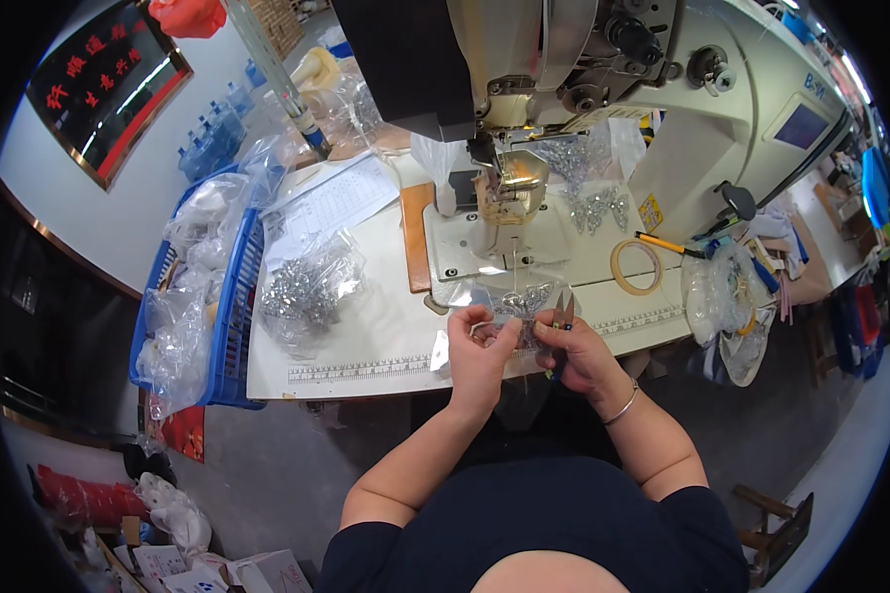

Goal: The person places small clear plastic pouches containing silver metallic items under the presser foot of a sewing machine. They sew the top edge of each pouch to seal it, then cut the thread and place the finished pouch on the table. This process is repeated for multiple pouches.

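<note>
a sparkly, silver-beaded piece (536, 296) on clear film lies before the metal-plated sewing machine (574, 59); the left hand (480, 358) seems to pinch its edge, while the right hand's (581, 358) curled fingers grip pointed steel snips (566, 310).

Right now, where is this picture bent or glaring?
Head view: the fisheye bows the front edge of the white table; head view: warm light glows on the sewing machine, and white glare catches the clear bag at table left.
</note>
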The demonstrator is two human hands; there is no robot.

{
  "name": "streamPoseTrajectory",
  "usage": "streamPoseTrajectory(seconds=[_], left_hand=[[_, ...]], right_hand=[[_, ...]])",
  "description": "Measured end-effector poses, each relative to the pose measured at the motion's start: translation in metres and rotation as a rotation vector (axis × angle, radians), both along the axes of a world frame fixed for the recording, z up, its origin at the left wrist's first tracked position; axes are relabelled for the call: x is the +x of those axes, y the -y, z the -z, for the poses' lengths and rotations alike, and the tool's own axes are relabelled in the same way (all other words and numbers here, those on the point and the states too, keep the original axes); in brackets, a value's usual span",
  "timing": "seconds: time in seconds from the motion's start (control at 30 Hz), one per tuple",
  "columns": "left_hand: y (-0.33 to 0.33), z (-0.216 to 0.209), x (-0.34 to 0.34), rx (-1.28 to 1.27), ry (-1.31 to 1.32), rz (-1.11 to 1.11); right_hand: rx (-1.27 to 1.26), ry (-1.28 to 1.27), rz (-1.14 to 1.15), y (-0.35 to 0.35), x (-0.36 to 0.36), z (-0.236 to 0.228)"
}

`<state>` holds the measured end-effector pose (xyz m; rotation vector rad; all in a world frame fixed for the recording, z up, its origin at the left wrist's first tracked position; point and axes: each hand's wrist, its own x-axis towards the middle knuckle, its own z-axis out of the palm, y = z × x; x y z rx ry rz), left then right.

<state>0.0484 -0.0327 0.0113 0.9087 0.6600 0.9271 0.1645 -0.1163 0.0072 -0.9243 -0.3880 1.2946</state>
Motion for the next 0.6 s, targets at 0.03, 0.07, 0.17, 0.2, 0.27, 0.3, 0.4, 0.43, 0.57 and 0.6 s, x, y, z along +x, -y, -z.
streamPoseTrajectory(seconds=[0.03, 0.07, 0.17, 0.2, 0.27, 0.3, 0.4, 0.43, 0.57, 0.6], left_hand=[[0.001, -0.002, 0.001, -0.021, -0.012, -0.023], [-0.001, -0.002, -0.001, -0.04, 0.017, 0.081], [-0.007, 0.003, -0.009, -0.043, 0.07, 0.271], [-0.009, 0.004, -0.009, 0.003, 0.07, 0.25], [-0.009, 0.007, -0.011, 0.058, 0.06, 0.215], [-0.009, 0.007, -0.013, 0.074, 0.044, 0.203], [-0.009, 0.006, -0.015, 0.071, 0.051, 0.208], [-0.009, 0.006, -0.015, 0.06, 0.062, 0.217], [-0.011, 0.01, -0.017, 0.001, 0.063, 0.275], [-0.011, 0.011, -0.018, -0.017, 0.08, 0.292]], right_hand=[[0.005, 0.001, -0.015, 0.001, 0.001, 0.001], [0.01, 0.002, -0.03, 0.002, 0.001, 0.001], [0.017, 0.056, -0.07, 0.005, 0.003, 0.001], [0.026, 0.084, -0.082, 0.003, 0.003, -0.001], [-0.03, 0.213, -0.075, 0.007, 0.004, -0.013], [-0.051, 0.273, -0.065, 0.008, 0.005, -0.017], [0.114, 0.598, -0.054, 0.004, 0.01, -0.018], [0.174, 0.745, -0.037, 0.002, 0.012, -0.021], [-0.089, 0.783, -0.014, -0.005, 0.011, -0.036], [-0.082, 0.805, 0.012, -0.005, 0.009, -0.041]])
